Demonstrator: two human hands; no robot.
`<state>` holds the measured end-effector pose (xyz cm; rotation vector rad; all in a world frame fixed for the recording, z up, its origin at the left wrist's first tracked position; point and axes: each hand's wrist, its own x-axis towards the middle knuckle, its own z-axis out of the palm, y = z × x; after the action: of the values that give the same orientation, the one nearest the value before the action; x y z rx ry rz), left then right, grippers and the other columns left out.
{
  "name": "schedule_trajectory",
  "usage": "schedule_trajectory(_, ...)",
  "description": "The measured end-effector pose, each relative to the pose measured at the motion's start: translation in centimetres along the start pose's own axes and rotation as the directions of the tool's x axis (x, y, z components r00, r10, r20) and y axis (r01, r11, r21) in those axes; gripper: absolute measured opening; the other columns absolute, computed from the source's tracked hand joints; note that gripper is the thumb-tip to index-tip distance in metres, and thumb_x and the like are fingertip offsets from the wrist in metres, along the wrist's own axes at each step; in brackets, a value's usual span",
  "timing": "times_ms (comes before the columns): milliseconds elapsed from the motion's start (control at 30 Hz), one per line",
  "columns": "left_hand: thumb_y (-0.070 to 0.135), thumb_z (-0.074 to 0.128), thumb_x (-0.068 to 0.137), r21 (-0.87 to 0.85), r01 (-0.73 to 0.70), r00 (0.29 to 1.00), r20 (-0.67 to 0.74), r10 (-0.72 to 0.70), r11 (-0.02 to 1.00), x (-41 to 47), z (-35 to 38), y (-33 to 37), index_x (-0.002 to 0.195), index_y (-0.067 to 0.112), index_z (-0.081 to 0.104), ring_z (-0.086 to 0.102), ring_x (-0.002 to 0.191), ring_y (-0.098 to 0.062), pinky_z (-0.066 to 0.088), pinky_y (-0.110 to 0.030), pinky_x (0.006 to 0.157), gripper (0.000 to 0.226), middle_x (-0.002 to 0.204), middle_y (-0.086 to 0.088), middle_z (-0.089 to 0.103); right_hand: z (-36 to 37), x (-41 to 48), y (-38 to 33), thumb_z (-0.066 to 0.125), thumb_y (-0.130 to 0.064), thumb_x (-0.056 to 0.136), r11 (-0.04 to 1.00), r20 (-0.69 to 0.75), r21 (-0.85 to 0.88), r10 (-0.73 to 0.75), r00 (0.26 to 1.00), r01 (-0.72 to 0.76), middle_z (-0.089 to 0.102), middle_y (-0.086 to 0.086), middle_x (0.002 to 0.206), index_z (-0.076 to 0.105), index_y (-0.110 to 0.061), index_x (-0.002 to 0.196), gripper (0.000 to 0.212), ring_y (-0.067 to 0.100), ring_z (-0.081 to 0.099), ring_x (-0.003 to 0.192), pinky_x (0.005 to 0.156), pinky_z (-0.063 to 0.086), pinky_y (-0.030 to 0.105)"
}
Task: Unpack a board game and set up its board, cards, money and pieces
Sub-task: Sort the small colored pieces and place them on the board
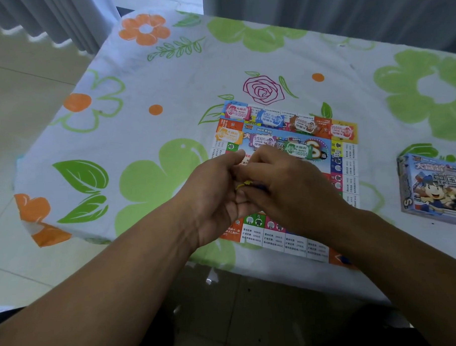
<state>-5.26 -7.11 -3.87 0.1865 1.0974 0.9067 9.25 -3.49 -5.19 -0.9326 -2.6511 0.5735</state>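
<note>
My left hand (pixel 217 189) is half turned up, fingers curled round a small yellow piece (pixel 244 184). My right hand (pixel 287 186) comes in over it, fingertips bent down and pinching at a small blue piece (pixel 260 188) just beside the yellow one. So both grips are closed on playing pieces. My own knuckles hide exactly how many pieces I hold and which fingers bear on them.

Both hands hang together above the middle of the board (pixel 290 242), which lies flat and unfolded on the table (pixel 166 92) with its near edge at the table's edge. Along the far side of the board and across its centre lie the bundles of paper money (pixel 297 149), each a different colour and set apart from the others. The box (pixel 436 187) sits well to the right of the board, lying on the flowered cloth.

I judge the board and money are done, and the pieces are the step in hand. Next I need to separate the two pieces between my fingertips without dropping them. Then I should stand each one on a corner square of the board, lowering it gently so it stays upright and clear of the money.
</note>
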Motion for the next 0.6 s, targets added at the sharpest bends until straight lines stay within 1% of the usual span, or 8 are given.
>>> schedule_trajectory(67,0.03,0.04,0.105,0.009,0.001,1.0,-0.002,-0.001,1.0,-0.1,0.0,0.0,0.121,0.001,0.061,0.072,0.072,-0.022,0.061,-0.035,0.067,0.04,0.086,-0.014,0.074,0.0,0.0,0.0,0.051,-0.03,0.094,1.0,-0.004,-0.008,-0.012,1.0,0.012,0.056,0.0,0.097,0.069,-0.018,0.112,0.029,0.02,0.058,0.07,0.055,0.052,0.041)
schedule_trajectory(133,0.03,0.041,0.105,0.017,-0.006,1.0,-0.012,0.006,1.0,-0.1,0.0,-0.1,0.11,0.001,0.064,0.072,0.068,-0.021,0.062,-0.035,0.066,0.037,0.079,-0.012,0.073,0.1,0.1,0.1,0.053,-0.026,0.093,0.999,-0.02,0.047,0.003,1.0,-0.002,0.057,0.0,0.096,0.07,-0.017,0.109,0.025,0.019,0.059,0.071,0.057,0.053,0.041)
schedule_trajectory(200,0.03,0.043,0.104,0.021,-0.01,1.0,-0.029,0.011,1.0,0.0,0.1,-0.1,0.101,0.004,0.067,0.071,0.066,-0.021,0.062,-0.035,0.069,0.036,0.075,-0.011,0.072,0.1,0.2,0.3,0.055,-0.024,0.092,0.992,-0.03,0.125,0.039,0.999,-0.035,0.057,-0.001,0.093,0.07,-0.016,0.105,0.022,0.017,0.058,0.075,0.061,0.052,0.042)
schedule_trajectory(333,0.03,0.043,0.104,0.015,-0.011,0.999,-0.043,0.011,1.0,0.0,0.1,-0.1,0.1,0.004,0.069,0.072,0.07,-0.023,0.061,-0.034,0.066,0.036,0.082,-0.012,0.073,0.2,0.5,0.5,0.062,-0.017,0.091,0.969,-0.042,0.221,0.12,0.992,-0.108,0.061,-0.003,0.086,0.071,-0.016,0.097,0.011,0.01,0.057,0.076,0.068,0.051,0.039)
schedule_trajectory(400,0.03,0.043,0.103,0.01,-0.001,0.998,-0.058,0.002,1.0,-0.1,0.0,0.0,0.102,0.002,0.069,0.073,0.076,-0.026,0.062,-0.037,0.069,0.038,0.087,-0.015,0.073,0.0,0.7,0.6,0.067,-0.012,0.09,0.933,-0.067,0.32,0.195,0.979,-0.164,0.066,-0.007,0.084,0.073,-0.017,0.095,0.009,0.007,0.061,0.075,0.07,0.053,0.034)
schedule_trajectory(500,0.03,0.043,0.103,0.004,0.013,0.991,-0.134,-0.012,1.0,0.0,-0.3,0.2,0.11,-0.004,0.066,0.074,0.085,-0.032,0.063,-0.038,0.073,0.041,0.097,-0.022,0.074,-0.7,1.2,1.3,0.071,-0.012,0.089,0.848,-0.137,0.46,0.359,0.923,-0.262,0.068,-0.008,0.077,0.074,-0.016,0.091,0.006,0.005,0.062,0.064,0.063,0.054,0.026)
schedule_trajectory(567,0.025,0.042,0.102,-0.011,-0.013,0.979,-0.205,0.01,1.0,0.0,-0.7,0.4,0.107,-0.002,0.066,0.074,0.083,-0.03,0.063,-0.035,0.069,0.037,0.097,-0.022,0.074,-1.0,1.4,1.9,0.073,-0.013,0.089,0.797,-0.147,0.516,0.444,0.884,-0.315,0.067,-0.008,0.072,0.075,-0.015,0.091,0.003,0.004,0.061,0.059,0.055,0.051,0.019)
schedule_trajectory(600,0.022,0.041,0.101,-0.013,-0.034,0.972,-0.234,0.03,0.999,0.0,-0.8,0.5,0.105,-0.001,0.065,0.074,0.08,-0.028,0.062,-0.033,0.067,0.034,0.096,-0.021,0.075,-1.0,1.4,2.2,0.073,-0.014,0.089,0.78,-0.131,0.527,0.468,0.874,-0.339,0.067,-0.007,0.069,0.075,-0.014,0.091,0.002,0.004,0.061,0.058,0.053,0.051,0.02)
